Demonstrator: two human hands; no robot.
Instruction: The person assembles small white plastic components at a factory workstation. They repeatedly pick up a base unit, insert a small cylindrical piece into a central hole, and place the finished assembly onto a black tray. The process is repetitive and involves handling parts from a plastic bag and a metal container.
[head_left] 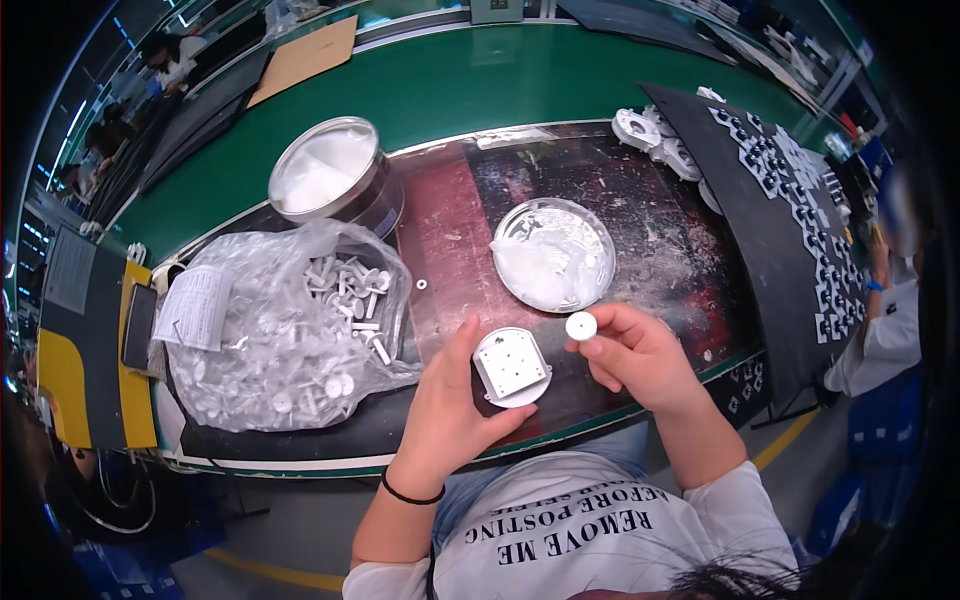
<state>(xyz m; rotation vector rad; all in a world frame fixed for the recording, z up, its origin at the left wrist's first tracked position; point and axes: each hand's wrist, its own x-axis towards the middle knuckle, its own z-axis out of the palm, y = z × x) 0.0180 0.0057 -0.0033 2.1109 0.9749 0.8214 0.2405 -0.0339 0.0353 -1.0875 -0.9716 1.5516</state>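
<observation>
From here I view the counter (pixel 445 210) mid-frame: at left, a clear bag (pixel 240 385) with stemmed white pieces (pixel 350 290) remaining; upper left, a tin (pixel 384 196); centre, a dish (pixel 603 235). Lower centre, my left grip (pixel 450 405) holds a white housing (pixel 515 362); my right grip (pixel 645 358) pinches a round white piece (pixel 580 326), apart, seemingly unjoined.

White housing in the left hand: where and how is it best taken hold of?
Probably by its outer edges, from the left, as the left hand does, with the thumb at the near edge. The white housing has its flat, dotted face turned up, so an edge grip leaves that face uncovered on the side toward the right hand.
</observation>
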